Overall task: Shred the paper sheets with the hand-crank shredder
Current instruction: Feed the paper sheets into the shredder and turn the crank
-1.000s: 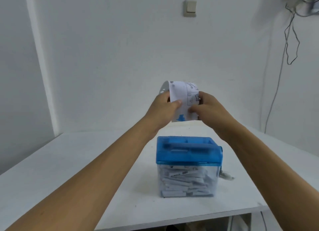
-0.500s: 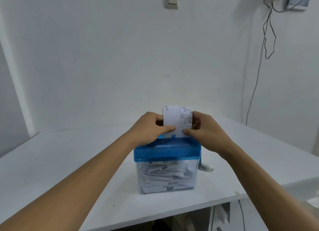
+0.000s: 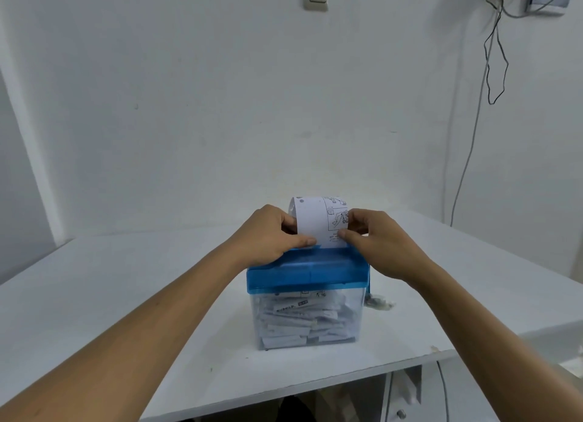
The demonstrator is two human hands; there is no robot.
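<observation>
— So why do we pinch the paper sheet [image 3: 315, 222] so low, thumbs [image 3: 303, 240] in front and the other fingers curled behind it?
— Because a grip close to the bottom edge stiffens it. Held higher, it would likely buckle as it enters. Our left hand [image 3: 268, 235] takes the left edge and our right hand [image 3: 375, 241] the right edge, so the sheet stands upright and square.
— And where does it sit?
— Its lower edge meets the top of the shredder [image 3: 307, 295], at the blue lid [image 3: 315, 265] where paper feeds in. Whether the cutters have caught it we cannot tell. The top curls away from us.
— Nobody has the crank [image 3: 377, 302].
— No, it hangs untouched on the right side, beside the clear bin [image 3: 358, 320] packed with strips [image 3: 299, 320]. We judge one hand must leave the sheet to turn it, while the other steadies the shredder on the white table [image 3: 126, 295].
</observation>
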